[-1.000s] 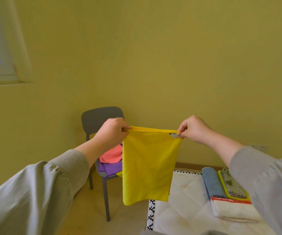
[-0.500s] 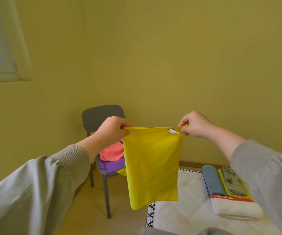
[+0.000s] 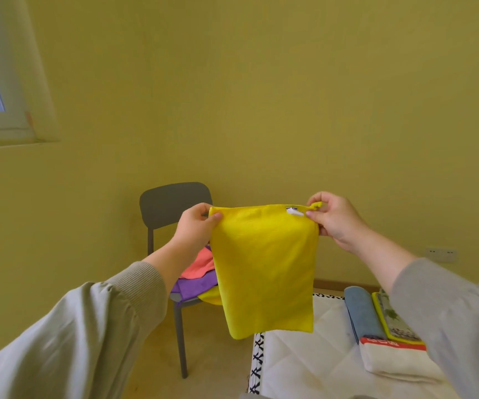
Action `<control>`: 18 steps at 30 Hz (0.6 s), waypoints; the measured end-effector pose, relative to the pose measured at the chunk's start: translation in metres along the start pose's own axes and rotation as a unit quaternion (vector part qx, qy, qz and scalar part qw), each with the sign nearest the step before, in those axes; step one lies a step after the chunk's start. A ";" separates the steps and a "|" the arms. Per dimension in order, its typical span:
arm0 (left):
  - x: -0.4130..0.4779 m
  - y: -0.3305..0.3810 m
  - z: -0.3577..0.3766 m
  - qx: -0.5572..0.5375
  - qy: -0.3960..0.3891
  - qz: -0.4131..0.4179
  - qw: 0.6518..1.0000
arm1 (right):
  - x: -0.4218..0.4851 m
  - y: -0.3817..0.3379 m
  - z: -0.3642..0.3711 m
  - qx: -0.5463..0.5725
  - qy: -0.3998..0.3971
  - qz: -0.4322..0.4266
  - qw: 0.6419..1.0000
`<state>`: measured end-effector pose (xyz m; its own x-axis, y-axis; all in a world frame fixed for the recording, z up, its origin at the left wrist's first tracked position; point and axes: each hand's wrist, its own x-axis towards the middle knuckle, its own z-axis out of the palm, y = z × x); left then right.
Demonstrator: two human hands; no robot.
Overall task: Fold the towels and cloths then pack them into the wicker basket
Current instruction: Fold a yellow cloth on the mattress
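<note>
A: Which step is in hand at this moment?

B: The folding, I think. The yellow cloth (image 3: 264,269) hangs in the air in front of the grey chair (image 3: 172,203), a little to the right of it, and it seems already doubled once.

A: How do the hands hold it?

B: The left hand (image 3: 195,228) pinches the top corner nearer to the chair between the thumb and the curled fingers. The right hand (image 3: 333,220) pinches the other top corner, beside a small white label (image 3: 294,211), and a little yellow loop stands out above its fingers. No finger is spread.

A: What is left to do?

B: Quite much, in my judgement. On the seat of the chair lie a pink cloth (image 3: 199,266) and a purple cloth (image 3: 195,289), not folded. To the right of the chair is a white quilted surface (image 3: 298,361), and on its far side from the chair lie a folded blue towel (image 3: 360,312), a patterned cloth (image 3: 391,321) and a white towel (image 3: 396,361). I cannot see the wicker basket.

A: What does the next move call for?

B: Probably to bring the two corners together, or to lower the cloth on the quilted surface and fold it there. Both pinches must stay firm, otherwise the layers can slip apart.
</note>
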<state>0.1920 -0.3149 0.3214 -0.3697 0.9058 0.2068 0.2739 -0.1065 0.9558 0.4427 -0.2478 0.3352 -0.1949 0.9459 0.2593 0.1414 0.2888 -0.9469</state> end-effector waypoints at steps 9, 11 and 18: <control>0.001 0.002 -0.008 -0.035 -0.009 0.017 0.999 | -0.006 -0.007 -0.006 0.017 -0.091 0.012 0.996; 0.000 0.002 -0.010 -0.022 -0.019 0.032 0.999 | -0.007 -0.008 -0.006 -0.022 -0.096 0.001 0.995; -0.003 0.005 -0.015 -0.025 -0.019 0.035 0.999 | -0.008 -0.003 -0.006 0.004 -0.083 0.026 0.996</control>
<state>0.1813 -0.3242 0.3290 -0.3172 0.9103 0.2659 0.2526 -0.1891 0.9489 0.4493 -0.2549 0.3371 -0.3449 0.9221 0.1757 0.1475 0.2381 -0.9600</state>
